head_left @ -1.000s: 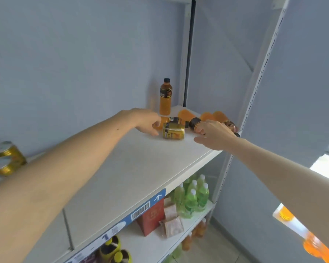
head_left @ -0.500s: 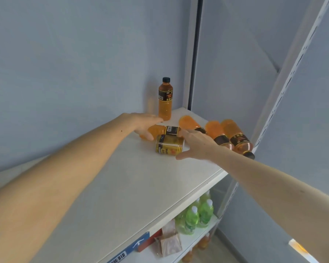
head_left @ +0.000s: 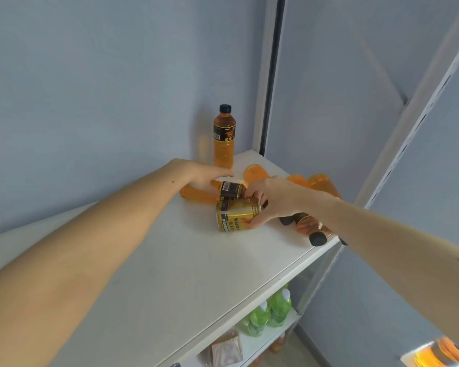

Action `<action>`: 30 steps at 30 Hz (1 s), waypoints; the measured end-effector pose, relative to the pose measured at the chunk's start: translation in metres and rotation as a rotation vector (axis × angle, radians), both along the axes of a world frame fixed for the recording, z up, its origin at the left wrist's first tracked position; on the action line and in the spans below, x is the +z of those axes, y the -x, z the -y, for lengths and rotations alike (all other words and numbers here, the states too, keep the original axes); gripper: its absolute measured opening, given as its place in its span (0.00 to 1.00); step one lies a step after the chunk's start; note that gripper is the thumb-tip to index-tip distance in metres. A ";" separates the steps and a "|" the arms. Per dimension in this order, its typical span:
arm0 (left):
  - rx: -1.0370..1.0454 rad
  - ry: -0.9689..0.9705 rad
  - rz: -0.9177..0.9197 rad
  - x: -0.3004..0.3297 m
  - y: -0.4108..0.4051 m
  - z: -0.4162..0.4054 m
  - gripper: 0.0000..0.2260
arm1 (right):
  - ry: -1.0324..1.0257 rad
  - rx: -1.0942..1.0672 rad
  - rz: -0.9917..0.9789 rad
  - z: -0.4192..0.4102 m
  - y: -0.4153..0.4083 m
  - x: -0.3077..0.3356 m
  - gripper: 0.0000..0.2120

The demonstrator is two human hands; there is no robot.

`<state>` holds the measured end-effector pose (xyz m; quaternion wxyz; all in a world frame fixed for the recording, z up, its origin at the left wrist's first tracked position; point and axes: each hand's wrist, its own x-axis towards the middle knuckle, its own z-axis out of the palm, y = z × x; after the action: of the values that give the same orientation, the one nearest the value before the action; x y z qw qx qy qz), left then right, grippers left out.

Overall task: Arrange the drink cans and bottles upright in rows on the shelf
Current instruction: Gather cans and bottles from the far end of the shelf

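One orange drink bottle (head_left: 223,139) with a black cap stands upright in the back corner of the white shelf (head_left: 170,274). My left hand (head_left: 204,174) lies over a toppled orange bottle (head_left: 196,194) and holds it around the middle. Just in front of that bottle, my right hand (head_left: 276,200) grips a gold can (head_left: 235,215) lying on its side, thumb below and fingers over its top end. Several more orange bottles (head_left: 321,184) lie on their sides behind my right wrist. One black cap (head_left: 318,238) reaches the shelf's front edge.
A white upright post (head_left: 263,75) stands at the back corner and a slotted post (head_left: 414,123) at the right. On the shelf below stand green bottles (head_left: 272,311) beside a pale packet (head_left: 227,350). The blue wall closes the back.
My right hand left the lying bottles, moved left and closed on the gold can. My left hand stayed on the toppled bottle. The view shifted closer and to the right.
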<state>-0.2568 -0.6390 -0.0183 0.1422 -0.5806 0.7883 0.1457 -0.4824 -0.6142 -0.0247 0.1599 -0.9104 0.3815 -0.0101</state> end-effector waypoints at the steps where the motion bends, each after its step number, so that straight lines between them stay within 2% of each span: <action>1: -0.006 -0.021 -0.005 -0.002 0.003 0.002 0.33 | -0.023 0.008 -0.017 0.002 0.002 0.006 0.29; 6: -0.046 -0.135 -0.013 -0.002 0.008 0.006 0.30 | -0.075 0.057 -0.055 0.009 0.002 0.027 0.30; 10: -0.017 -0.118 -0.098 -0.002 0.000 0.002 0.27 | -0.080 0.077 -0.077 0.014 -0.004 0.035 0.29; 12: 0.028 -0.083 -0.206 0.000 -0.009 -0.001 0.28 | -0.060 0.084 -0.077 0.017 -0.009 0.037 0.27; 14: 0.132 -0.023 -0.402 0.003 -0.023 -0.006 0.30 | -0.033 0.096 -0.110 0.020 -0.016 0.038 0.25; 17: 0.284 0.035 -0.633 0.014 -0.047 -0.016 0.36 | 0.023 0.110 -0.158 0.025 -0.027 0.039 0.27; 20: 0.347 0.054 -0.668 0.024 -0.065 -0.027 0.45 | 0.070 0.114 -0.158 0.025 -0.037 0.039 0.27; 23: 0.311 0.079 -0.701 0.030 -0.079 -0.037 0.49 | 0.121 0.116 -0.165 0.019 -0.047 0.040 0.28; 27: 0.268 0.127 -0.652 0.039 -0.098 -0.048 0.48 | 0.094 0.095 -0.174 0.013 -0.053 0.045 0.29; 30: 0.296 0.140 -0.643 0.043 -0.107 -0.057 0.43 | 0.108 0.091 -0.207 0.011 -0.054 0.046 0.30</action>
<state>-0.1500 -0.5819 0.0249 -0.1760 -0.6212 0.7082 0.2855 -0.4284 -0.6254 0.0218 0.0704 -0.9302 0.3532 0.0707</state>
